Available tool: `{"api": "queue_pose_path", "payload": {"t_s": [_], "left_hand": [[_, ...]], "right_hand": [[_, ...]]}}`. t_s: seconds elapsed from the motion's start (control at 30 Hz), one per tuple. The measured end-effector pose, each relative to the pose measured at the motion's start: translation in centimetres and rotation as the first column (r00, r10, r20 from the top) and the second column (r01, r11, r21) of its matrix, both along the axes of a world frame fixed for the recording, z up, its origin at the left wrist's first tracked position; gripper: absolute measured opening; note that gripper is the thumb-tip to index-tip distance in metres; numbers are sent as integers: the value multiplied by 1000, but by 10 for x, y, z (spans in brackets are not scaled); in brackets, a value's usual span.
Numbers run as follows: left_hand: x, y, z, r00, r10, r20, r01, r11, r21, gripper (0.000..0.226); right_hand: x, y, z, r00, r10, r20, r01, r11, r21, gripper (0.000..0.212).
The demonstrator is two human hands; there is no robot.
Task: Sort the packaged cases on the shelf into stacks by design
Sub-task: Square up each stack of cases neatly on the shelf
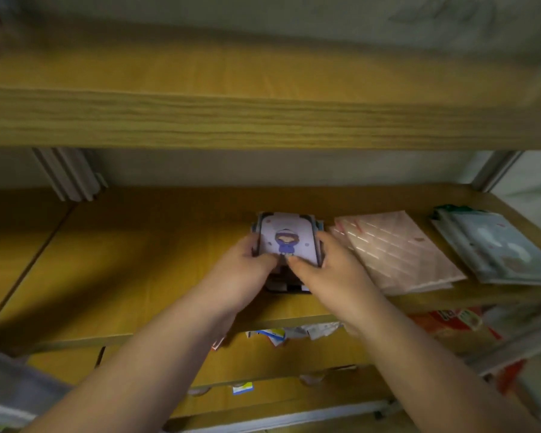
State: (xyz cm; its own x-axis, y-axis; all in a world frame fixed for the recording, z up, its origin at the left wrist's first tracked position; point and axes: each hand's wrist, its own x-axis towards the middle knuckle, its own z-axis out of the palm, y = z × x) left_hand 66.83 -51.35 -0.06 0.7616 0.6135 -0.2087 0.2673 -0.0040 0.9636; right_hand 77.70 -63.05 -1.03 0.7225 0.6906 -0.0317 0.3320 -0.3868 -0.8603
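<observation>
Gripping the purple-figure case stack point(288, 242) between them, left hand point(247, 264) and right hand point(328, 264) clamp its sides.

Dim, yellowish light; soft motion blur throughout, edges warped by wide lens, forearm shadows falling leftward across the shelf point(132, 276).

Wooden shelving point(138, 276) fills the dim view, its yellowish boards stacked in tiers. A pale wall point(263, 167) stands behind, and a grey metal upright point(494, 170) frames the right side.
</observation>
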Motion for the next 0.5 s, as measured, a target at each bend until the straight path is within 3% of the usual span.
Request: {"api": "queue_pose_path", "payload": {"t_s": [0.1, 0.2, 0.27, 0.4, 0.5], "left_hand": [[-2, 18, 6, 994, 106, -7, -102, 938, -330, 57], [-1, 34, 14, 998, 58, -3, -52, 880, -471, 37], [2, 36, 15, 1000, 25, 14, -16, 893, -450, 30], [-2, 35, 4, 997, -25, 72, 38, 984, -176, 29], [-13, 39, -1, 986, -58, 155, 71, 995, -76, 32]], "right_hand": [[-3, 3, -4, 989, -29, -146, 43, 995, 92, 32], [-7, 5, -8, 971, -23, -236, 64, 984, 167, 36], [-12, 6, -9, 967, -24, -254, 82, 972, 219, 52], [-25, 9, -18, 984, -50, -168, 89, 968, 235, 77], [-27, 13, -17, 961, -74, -266, 153, 944, 291, 94]]}}
